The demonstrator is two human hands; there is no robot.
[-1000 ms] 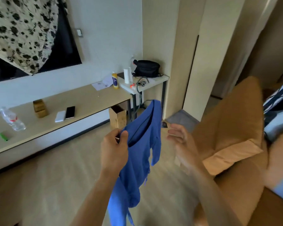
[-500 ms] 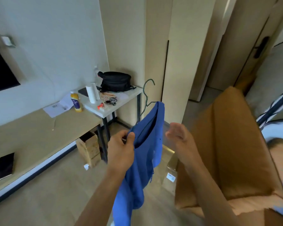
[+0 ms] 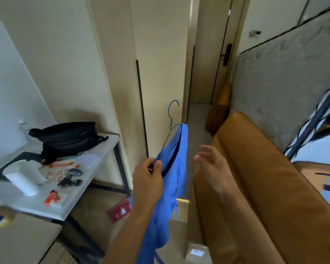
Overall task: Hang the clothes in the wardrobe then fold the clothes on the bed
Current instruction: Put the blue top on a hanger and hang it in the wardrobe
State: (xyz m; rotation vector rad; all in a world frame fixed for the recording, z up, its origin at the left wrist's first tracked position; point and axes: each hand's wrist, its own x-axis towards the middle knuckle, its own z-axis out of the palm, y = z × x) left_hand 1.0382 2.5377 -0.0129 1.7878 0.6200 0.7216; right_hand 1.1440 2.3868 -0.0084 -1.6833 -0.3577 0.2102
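Grips with the left hand [image 3: 148, 180], low in the centre of the frame, the neck edge of a blue shirt [image 3: 176, 168], thumb and fingers curled around the cloth. Carries the shirt on a thin green hanger [image 3: 171, 121], hook pointing up above the cloth, in front of the closed wardrobe [image 3: 160, 63] in the upper middle. Holds the right hand [image 3: 210, 164] open just right of the shirt, fingers spread and relaxed, apart from it. Shows at the lower left a white table [image 3: 78, 191] with a black bag [image 3: 67, 138] and a white roll [image 3: 24, 178]; at the right, an orange sofa [image 3: 265, 178].
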